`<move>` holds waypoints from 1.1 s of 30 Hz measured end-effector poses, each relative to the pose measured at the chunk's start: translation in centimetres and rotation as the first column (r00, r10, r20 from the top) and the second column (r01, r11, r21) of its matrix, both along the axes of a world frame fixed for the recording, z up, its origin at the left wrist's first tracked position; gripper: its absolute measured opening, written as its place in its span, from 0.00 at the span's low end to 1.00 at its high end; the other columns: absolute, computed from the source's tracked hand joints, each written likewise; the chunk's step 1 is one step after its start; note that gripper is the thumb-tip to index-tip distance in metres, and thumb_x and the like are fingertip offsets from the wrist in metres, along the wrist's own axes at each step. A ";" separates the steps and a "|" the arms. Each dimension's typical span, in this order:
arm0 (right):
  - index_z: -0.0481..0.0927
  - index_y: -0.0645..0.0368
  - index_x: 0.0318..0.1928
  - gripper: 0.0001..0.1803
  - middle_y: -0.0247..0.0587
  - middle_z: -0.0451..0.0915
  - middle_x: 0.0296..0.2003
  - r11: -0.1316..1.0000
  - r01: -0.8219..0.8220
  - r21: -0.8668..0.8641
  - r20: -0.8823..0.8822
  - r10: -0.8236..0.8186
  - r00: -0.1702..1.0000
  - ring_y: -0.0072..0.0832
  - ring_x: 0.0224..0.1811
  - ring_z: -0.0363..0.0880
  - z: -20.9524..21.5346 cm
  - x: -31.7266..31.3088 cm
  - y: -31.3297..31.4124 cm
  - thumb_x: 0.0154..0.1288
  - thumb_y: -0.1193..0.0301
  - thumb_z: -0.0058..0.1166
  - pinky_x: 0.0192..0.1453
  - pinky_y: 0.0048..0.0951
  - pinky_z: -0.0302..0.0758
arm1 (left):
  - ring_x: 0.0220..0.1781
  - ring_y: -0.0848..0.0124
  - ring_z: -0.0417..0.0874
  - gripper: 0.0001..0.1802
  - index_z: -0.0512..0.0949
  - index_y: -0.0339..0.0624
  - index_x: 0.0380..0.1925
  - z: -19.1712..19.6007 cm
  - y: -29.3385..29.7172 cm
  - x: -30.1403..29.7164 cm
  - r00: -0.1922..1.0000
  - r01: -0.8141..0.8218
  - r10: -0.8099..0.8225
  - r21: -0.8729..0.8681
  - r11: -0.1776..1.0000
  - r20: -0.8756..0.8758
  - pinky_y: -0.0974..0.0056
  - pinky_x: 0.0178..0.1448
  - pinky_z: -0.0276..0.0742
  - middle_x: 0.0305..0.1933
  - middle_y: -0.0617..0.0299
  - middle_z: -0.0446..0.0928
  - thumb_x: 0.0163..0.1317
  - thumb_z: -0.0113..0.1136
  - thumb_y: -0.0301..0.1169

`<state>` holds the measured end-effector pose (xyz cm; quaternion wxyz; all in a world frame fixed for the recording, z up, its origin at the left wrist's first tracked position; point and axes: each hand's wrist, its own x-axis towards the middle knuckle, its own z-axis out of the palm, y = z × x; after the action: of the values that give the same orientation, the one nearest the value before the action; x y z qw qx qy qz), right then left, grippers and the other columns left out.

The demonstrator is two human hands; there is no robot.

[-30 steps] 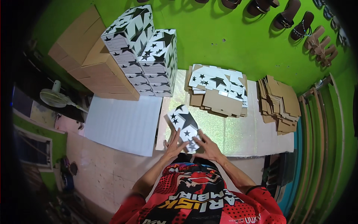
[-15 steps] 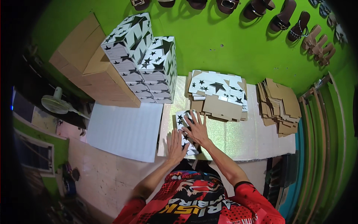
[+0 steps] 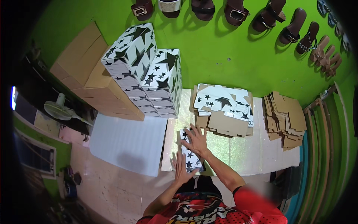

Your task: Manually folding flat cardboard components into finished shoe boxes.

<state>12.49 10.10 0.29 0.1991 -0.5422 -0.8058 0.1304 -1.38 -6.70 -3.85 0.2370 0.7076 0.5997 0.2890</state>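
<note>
a person seen from above wears a red short-sleeved jersey with black and white patterned lettering; both forearms are bare, no gloves or watch visible.

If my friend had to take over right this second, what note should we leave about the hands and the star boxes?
Left hand: open, flat on the near end of the star-printed box lying on the shiny mat.
Right hand: open, pressing flat on the far end of the same box.
Things: two stacks of finished star boxes stand at the far left; a pile of flat star-printed blanks lies just beyond the hands; plain brown flat cardboard pieces lie to the right.
Done: many boxes stacked.
Left: the box under the hands is not on a stack yet; plenty of blanks remain.
</note>
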 end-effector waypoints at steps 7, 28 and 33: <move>0.80 0.46 0.68 0.37 0.48 0.78 0.59 1.000 -0.011 -0.002 -0.121 0.010 0.993 0.55 0.67 0.72 -2.1 0.3 2.0 0.66 0.38 0.62 0.57 0.58 0.81 | 0.89 0.40 0.37 0.55 0.66 0.74 0.79 0.1 1.8 -1.6 0.943 0.260 -0.269 -0.075 0.963 -0.193 0.18 0.80 0.26 0.90 0.51 0.41 0.51 0.71 0.73; 0.67 0.33 0.79 0.41 0.48 0.57 0.82 0.961 -0.169 -0.221 -0.173 0.132 0.976 0.51 0.65 0.82 -2.4 7.7 -18.8 0.69 0.75 0.64 0.61 0.41 0.86 | 0.73 0.53 0.78 0.33 0.70 0.68 0.77 1.1 -2.1 -4.4 0.961 0.209 -0.212 -0.038 0.977 -0.178 0.16 0.77 0.39 0.57 0.57 0.86 0.73 0.64 0.45; 0.73 0.38 0.75 0.39 0.45 0.68 0.78 0.998 -0.065 -0.017 -0.225 0.059 0.972 0.48 0.66 0.83 -1.3 7.0 -19.1 0.64 0.80 0.64 0.65 0.40 0.84 | 0.74 0.51 0.77 0.27 0.77 0.65 0.73 3.3 -0.3 -4.5 0.965 0.229 -0.213 0.092 0.969 -0.155 0.16 0.77 0.34 0.51 0.52 0.88 0.74 0.64 0.45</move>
<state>19.49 -9.04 -1.02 0.2781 -0.5009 -0.7931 0.2069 -5.87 -7.02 -0.53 0.1850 0.8009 0.5159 0.2412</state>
